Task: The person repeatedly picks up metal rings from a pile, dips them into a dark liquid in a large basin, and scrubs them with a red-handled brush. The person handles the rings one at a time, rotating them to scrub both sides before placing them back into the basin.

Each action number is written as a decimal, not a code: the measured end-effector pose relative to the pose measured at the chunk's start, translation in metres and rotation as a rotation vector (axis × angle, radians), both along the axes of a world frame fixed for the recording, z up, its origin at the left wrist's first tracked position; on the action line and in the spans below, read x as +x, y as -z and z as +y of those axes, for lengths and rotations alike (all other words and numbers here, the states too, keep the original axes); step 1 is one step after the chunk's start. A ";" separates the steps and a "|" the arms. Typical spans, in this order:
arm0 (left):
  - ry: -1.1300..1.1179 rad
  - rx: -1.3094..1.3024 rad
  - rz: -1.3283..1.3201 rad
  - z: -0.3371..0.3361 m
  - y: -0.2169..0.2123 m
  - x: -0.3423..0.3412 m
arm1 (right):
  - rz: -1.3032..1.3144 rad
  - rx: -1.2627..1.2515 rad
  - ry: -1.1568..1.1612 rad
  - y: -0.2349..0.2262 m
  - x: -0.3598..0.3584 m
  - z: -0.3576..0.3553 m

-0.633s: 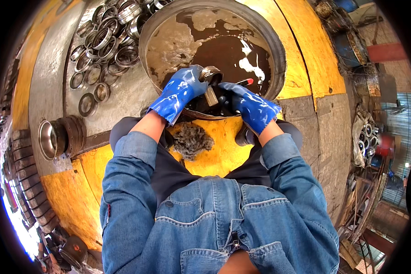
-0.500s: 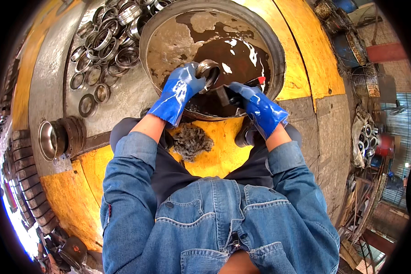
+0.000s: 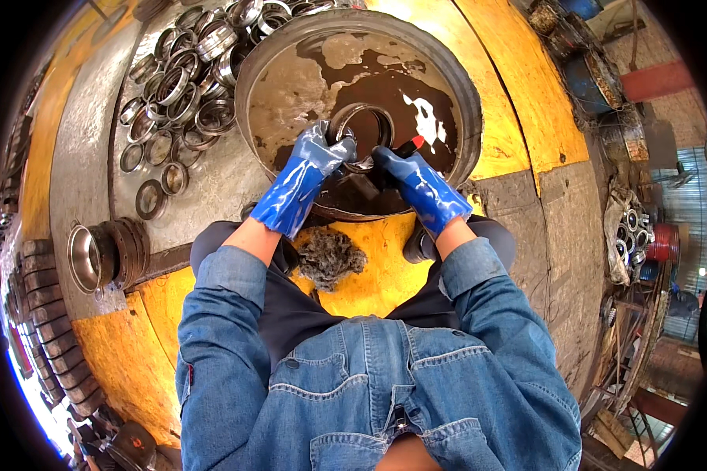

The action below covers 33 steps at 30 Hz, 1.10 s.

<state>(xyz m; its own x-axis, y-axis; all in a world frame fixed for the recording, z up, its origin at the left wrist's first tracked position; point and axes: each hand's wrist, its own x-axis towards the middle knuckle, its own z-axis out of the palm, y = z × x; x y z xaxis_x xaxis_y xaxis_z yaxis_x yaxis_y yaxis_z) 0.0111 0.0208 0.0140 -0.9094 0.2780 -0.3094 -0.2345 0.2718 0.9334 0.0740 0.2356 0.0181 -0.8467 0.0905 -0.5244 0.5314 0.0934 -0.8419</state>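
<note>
Both my hands wear wet blue rubber gloves over a wide round metal basin [image 3: 251, 74] of dark brown liquid. My left hand [image 3: 310, 169] grips a steel ring [image 3: 361, 129] by its left rim and holds it upright above the liquid. My right hand [image 3: 416, 180] is closed on a brush with a red tip [image 3: 412, 145] and rests against the lower right of the ring. A grey wad of steel wool [image 3: 326, 257] lies on the yellow floor between my knees, just below the basin.
Many steel rings [image 3: 177, 86] lie spread on the grey floor left of the basin. A stack of larger rings [image 3: 106, 251] lies on its side at the left. Cluttered parts and bags [image 3: 632, 235] stand at the right.
Both hands have moved further out over the basin. The ring has turned upright so its opening now faces me, and the brush has shifted to its lower right edge.
</note>
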 end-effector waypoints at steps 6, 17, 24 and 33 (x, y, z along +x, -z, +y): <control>0.214 -0.589 0.342 -0.013 -0.039 -0.007 | 0.150 0.767 -0.123 0.009 -0.007 0.020; 0.700 -0.855 0.329 0.007 -0.035 -0.001 | 0.324 1.177 -0.742 0.018 -0.010 -0.009; 0.352 -0.829 0.172 -0.014 -0.038 -0.018 | -0.067 0.960 -0.381 0.011 0.014 0.023; 0.329 -0.774 0.144 -0.011 -0.027 -0.021 | 0.677 1.080 -0.666 -0.028 0.000 -0.033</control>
<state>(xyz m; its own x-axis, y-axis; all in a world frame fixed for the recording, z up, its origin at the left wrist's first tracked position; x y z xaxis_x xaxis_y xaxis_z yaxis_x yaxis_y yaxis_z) -0.0099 0.0103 0.0410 -0.8646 0.2927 -0.4083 0.0750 0.8788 0.4712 0.0738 0.2028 0.0461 -0.9430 -0.3279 0.0567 -0.3308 0.9047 -0.2686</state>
